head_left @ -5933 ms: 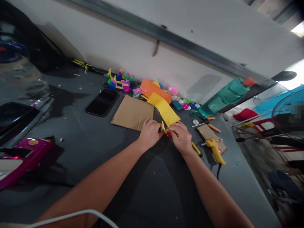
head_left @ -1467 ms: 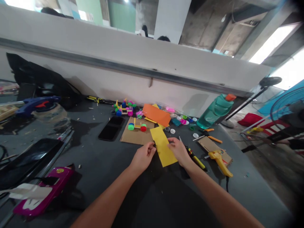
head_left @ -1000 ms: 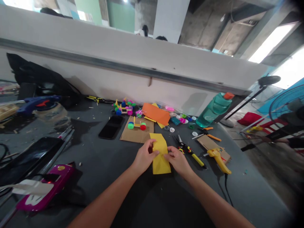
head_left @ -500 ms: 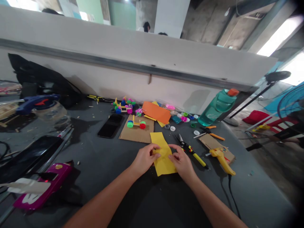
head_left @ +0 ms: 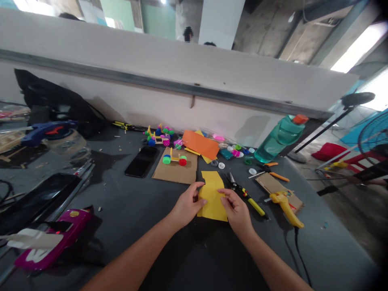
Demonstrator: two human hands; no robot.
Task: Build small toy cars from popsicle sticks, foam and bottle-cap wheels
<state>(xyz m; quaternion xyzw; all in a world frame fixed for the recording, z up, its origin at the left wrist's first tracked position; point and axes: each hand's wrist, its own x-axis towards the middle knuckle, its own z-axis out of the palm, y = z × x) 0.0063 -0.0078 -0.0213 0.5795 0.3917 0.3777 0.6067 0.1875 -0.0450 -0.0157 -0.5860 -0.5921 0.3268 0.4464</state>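
Observation:
A piece of yellow paper point(head_left: 213, 198) is held between my two hands, low over the dark tabletop. My left hand point(head_left: 188, 204) pinches its left edge between thumb and fingers. On the opposite edge, my right hand point(head_left: 237, 208) grips it the same way. Beyond the paper lies a brown cardboard square point(head_left: 178, 176) bearing a small toy vehicle point(head_left: 175, 159) with green and red wheels. Close to my right hand are pliers with yellow handles point(head_left: 248, 198).
A yellow glue gun point(head_left: 285, 206) rests on cardboard at the right, its cord trailing forward. Behind stands a teal bottle point(head_left: 277, 139). A black phone point(head_left: 142, 161), orange paper point(head_left: 200, 144) and several toy pieces lie toward the wall. A magenta power strip point(head_left: 54, 238) occupies the left.
The yellow paper has shifted slightly right and turned straighter, and its visible shape looks shorter. Both hands moved a little with it, still gripping its edges.

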